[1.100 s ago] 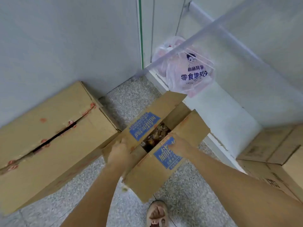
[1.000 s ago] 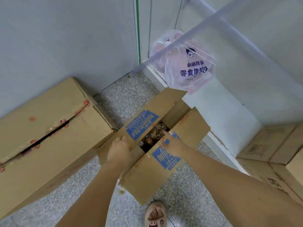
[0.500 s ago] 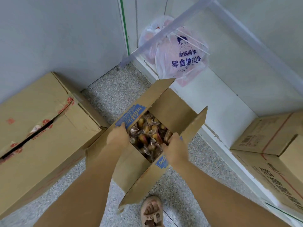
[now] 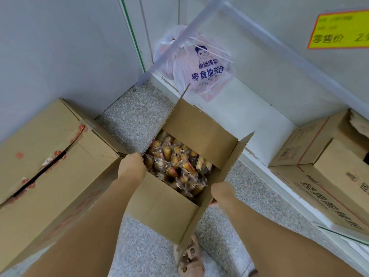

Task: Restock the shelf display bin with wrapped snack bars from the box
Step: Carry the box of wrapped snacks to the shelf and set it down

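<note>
An open cardboard box (image 4: pixel 195 126) stands on the speckled floor in the middle of the head view. It is full of snack bars (image 4: pixel 177 166) in clear wrappers, golden brown inside. My left hand (image 4: pixel 130 166) grips the box's left flap at its edge. My right hand (image 4: pixel 222 191) holds the right flap, with the fingers hidden behind the cardboard. Both flaps are spread wide. No display bin is in view.
A large taped box (image 4: pixel 50 166) sits close on the left. Two stacked boxes (image 4: pixel 327 166) stand at the right by a white shelf base (image 4: pixel 249 116). A pink printed plastic bag (image 4: pixel 199 68) hangs from a clear rail. My sandalled foot (image 4: pixel 189 260) is below the box.
Both hands have pulled the two top flaps apart, so the shut box now stands open and the snacks show. The camera has moved closer and lower.
</note>
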{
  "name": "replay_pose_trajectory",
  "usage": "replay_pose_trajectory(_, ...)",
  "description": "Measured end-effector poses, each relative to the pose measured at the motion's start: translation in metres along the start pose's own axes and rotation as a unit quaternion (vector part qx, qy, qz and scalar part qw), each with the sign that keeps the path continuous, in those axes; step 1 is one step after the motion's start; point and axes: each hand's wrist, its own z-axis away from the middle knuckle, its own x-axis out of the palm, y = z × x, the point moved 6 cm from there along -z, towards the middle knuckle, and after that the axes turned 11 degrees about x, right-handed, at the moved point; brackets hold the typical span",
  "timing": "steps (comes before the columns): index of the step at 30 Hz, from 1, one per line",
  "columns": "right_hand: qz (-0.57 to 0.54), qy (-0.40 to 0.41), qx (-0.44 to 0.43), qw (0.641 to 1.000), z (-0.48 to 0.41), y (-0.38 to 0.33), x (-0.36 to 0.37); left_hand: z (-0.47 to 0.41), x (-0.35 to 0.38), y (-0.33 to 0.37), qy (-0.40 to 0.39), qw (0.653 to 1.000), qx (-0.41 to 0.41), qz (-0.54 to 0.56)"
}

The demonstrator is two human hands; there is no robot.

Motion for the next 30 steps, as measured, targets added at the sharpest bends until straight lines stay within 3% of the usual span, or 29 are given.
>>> replay_pose_trajectory(13,-0.034,-0.079,-0.015,0.996,0.066,0.116,-0.078,0.151,-0.067,0.1,-0.008,0.998,0.023,-0.049)
replay_pose_trajectory(16,-0.058,-0.108,0.031,0.992,0.106,0.163,-0.111,0.201,-0.09,0.129,-0.006,0.996,0.037,-0.076)
replay_pose_trajectory(23,-0.112,-0.201,0.017,0.973,0.191,0.272,-0.163,0.316,-0.124,0.191,0.0,0.991,0.082,-0.101)
replay_pose_trajectory(25,-0.129,-0.209,-0.011,0.969,0.207,0.303,-0.173,0.347,-0.125,0.212,-0.007,0.989,0.1,-0.112)
replay_pose_trajectory(30,-0.187,-0.212,0.028,0.959,0.217,0.395,-0.184,0.415,-0.109,0.257,-0.035,0.969,0.158,-0.185)
